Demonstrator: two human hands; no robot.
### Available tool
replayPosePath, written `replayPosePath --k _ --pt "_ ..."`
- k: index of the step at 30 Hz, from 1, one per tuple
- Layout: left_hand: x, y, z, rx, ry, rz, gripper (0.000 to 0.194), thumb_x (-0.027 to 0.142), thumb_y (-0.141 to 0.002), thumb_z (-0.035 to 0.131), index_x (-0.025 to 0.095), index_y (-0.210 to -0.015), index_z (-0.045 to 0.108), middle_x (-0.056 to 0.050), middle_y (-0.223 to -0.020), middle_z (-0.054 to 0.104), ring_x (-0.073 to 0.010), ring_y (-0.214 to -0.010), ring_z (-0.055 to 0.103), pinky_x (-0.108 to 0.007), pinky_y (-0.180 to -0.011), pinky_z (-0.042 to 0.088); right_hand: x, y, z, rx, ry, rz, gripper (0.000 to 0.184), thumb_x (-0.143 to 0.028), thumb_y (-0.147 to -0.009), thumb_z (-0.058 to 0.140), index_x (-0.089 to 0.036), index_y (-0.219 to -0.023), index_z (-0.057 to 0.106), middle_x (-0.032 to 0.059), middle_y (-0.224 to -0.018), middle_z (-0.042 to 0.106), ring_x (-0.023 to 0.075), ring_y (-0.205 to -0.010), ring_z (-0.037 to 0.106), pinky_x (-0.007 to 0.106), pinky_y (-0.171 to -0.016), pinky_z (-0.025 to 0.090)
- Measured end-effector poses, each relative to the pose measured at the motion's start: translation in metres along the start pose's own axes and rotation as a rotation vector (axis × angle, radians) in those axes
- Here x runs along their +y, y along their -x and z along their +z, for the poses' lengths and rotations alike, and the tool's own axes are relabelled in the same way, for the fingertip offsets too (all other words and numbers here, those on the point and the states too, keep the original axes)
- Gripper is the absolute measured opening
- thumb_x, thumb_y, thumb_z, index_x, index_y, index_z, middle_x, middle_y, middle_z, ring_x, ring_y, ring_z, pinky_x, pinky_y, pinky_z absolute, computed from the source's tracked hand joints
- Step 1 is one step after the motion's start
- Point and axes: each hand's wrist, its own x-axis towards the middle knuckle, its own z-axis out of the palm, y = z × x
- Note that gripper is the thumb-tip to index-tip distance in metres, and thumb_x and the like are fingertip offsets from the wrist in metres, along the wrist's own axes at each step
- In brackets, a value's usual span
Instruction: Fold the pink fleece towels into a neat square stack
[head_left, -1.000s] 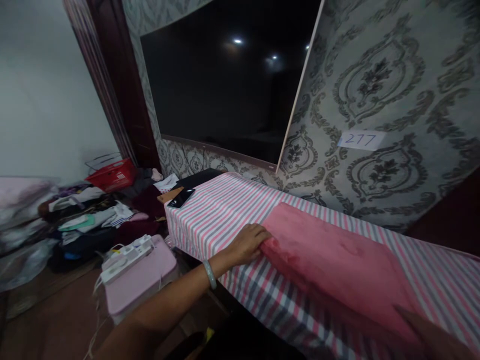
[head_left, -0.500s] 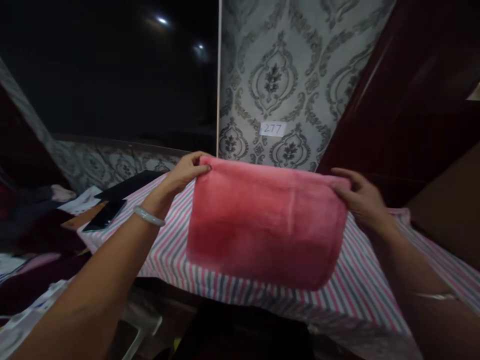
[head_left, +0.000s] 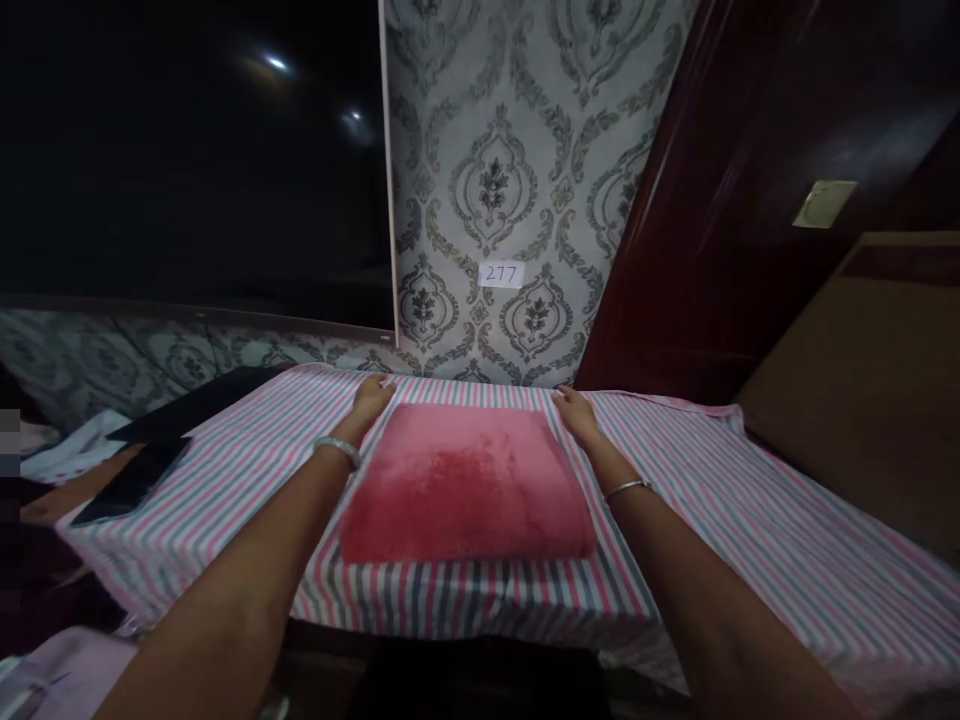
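A pink fluffy towel (head_left: pixel 465 485), folded into a rectangle, lies flat on the striped cloth (head_left: pixel 750 530) that covers the table. My left hand (head_left: pixel 371 398) rests at the towel's far left corner with its fingers curled on the edge. My right hand (head_left: pixel 576 412) rests at the far right corner, fingers pressed on the fabric. Both arms reach forward along the towel's sides, each with a bangle at the wrist.
A large dark screen (head_left: pixel 187 160) hangs on the patterned wall, with a paper label (head_left: pixel 501 274) reading 277 beside it. A dark phone (head_left: pixel 127 482) and a black flat object (head_left: pixel 195 400) lie at the table's left end. Dark wooden panels (head_left: pixel 750 200) stand on the right.
The towel was held up folded between both hands half a second ago; now it lies flat on the table, with both hands at its far corners. The view has swung right.
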Motion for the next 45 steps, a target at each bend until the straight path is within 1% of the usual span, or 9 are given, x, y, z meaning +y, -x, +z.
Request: replayPosePath --k 2,5,7,10,13,17,23,39,45 --pt "0.0 0.002 0.013 -0.057 -0.112 0.056 0.051 0.03 -0.088 0.053 0.012 -0.135 0.058 -0.016 -0.138 0.063 -0.0284 -0.132 0.056 -0.038 -0.108 0.044 -0.004 0.004 0.013 -0.059 0.103 -0.072 0.05 -0.028 -0.096 0.046 -0.009 -0.14 0.057 0.0186 -0.146 0.055 0.0268 -0.137 0.049 0.038 -0.113 0.037" --pt "0.005 0.009 0.04 -0.19 -0.268 0.143 0.054 0.037 -0.091 0.052 0.013 -0.138 0.057 -0.017 -0.146 0.057 -0.0283 -0.137 0.052 -0.038 -0.114 0.039 -0.014 0.012 0.041 -0.183 0.233 -0.16 0.052 -0.031 -0.101 0.042 -0.014 -0.15 0.047 0.0134 -0.157 0.043 0.0239 -0.147 0.036 0.039 -0.119 0.029" --pt "0.007 0.016 0.058 -0.249 -0.37 0.192 0.054 0.041 -0.092 0.051 0.015 -0.139 0.057 -0.017 -0.148 0.055 -0.0305 -0.14 0.049 -0.045 -0.118 0.032 -0.018 0.018 0.057 -0.245 0.303 -0.191 0.053 -0.036 -0.104 0.039 -0.019 -0.154 0.043 0.0116 -0.161 0.038 0.0252 -0.15 0.03 0.046 -0.121 0.025" --pt "0.002 0.026 0.079 -0.275 -0.505 0.241 0.053 0.043 -0.095 0.047 0.017 -0.14 0.055 -0.018 -0.154 0.047 -0.0347 -0.148 0.036 -0.061 -0.121 0.014 -0.011 0.025 0.073 -0.3 0.389 -0.21 0.052 -0.042 -0.106 0.034 -0.022 -0.154 0.043 0.0109 -0.162 0.036 0.0285 -0.152 0.024 0.057 -0.121 0.016" --pt "-0.014 0.034 0.088 -0.264 -0.605 0.269 0.056 0.044 -0.099 0.038 0.015 -0.147 0.048 -0.02 -0.159 0.039 -0.036 -0.152 0.026 -0.066 -0.12 0.006 0.004 0.03 0.08 -0.311 0.513 -0.238 0.052 -0.042 -0.107 0.029 -0.022 -0.153 0.043 0.0097 -0.162 0.037 0.0295 -0.151 0.025 0.058 -0.121 0.015" --pt "-0.03 0.037 0.092 -0.224 -0.755 0.334 0.059 0.046 -0.102 0.027 0.018 -0.152 0.042 -0.017 -0.159 0.04 -0.0338 -0.151 0.028 -0.062 -0.12 0.017 0.022 0.031 0.085 -0.275 0.589 -0.304 0.053 -0.042 -0.108 0.024 -0.023 -0.153 0.042 0.0089 -0.161 0.039 0.0282 -0.148 0.03 0.055 -0.12 0.019" --pt "-0.029 0.034 0.094 -0.261 -0.747 0.281 0.059 0.047 -0.103 0.026 0.021 -0.154 0.04 -0.014 -0.16 0.04 -0.0323 -0.15 0.029 -0.06 -0.118 0.025 0.032 0.028 0.089 -0.238 0.558 -0.321 0.052 -0.041 -0.108 0.024 -0.022 -0.152 0.045 0.008 -0.158 0.043 0.0276 -0.147 0.033 0.051 -0.121 0.017" --pt "-0.03 0.037 0.094 -0.193 -0.763 0.324 0.06 0.046 -0.101 0.03 0.016 -0.152 0.042 -0.019 -0.157 0.042 -0.0363 -0.147 0.034 -0.062 -0.116 0.027 0.025 0.032 0.083 -0.244 0.508 -0.265 0.052 -0.044 -0.109 0.023 -0.025 -0.152 0.045 0.006 -0.161 0.039 0.0254 -0.148 0.029 0.052 -0.121 0.016" --pt "-0.03 0.037 0.092 -0.184 -0.762 0.332 0.059 0.045 -0.102 0.028 0.018 -0.153 0.04 -0.017 -0.16 0.039 -0.033 -0.148 0.032 -0.058 -0.118 0.025 0.01 0.035 0.073 -0.308 0.54 -0.256 0.052 -0.041 -0.109 0.024 -0.022 -0.155 0.04 0.0069 -0.163 0.036 0.0249 -0.15 0.026 0.05 -0.122 0.016"
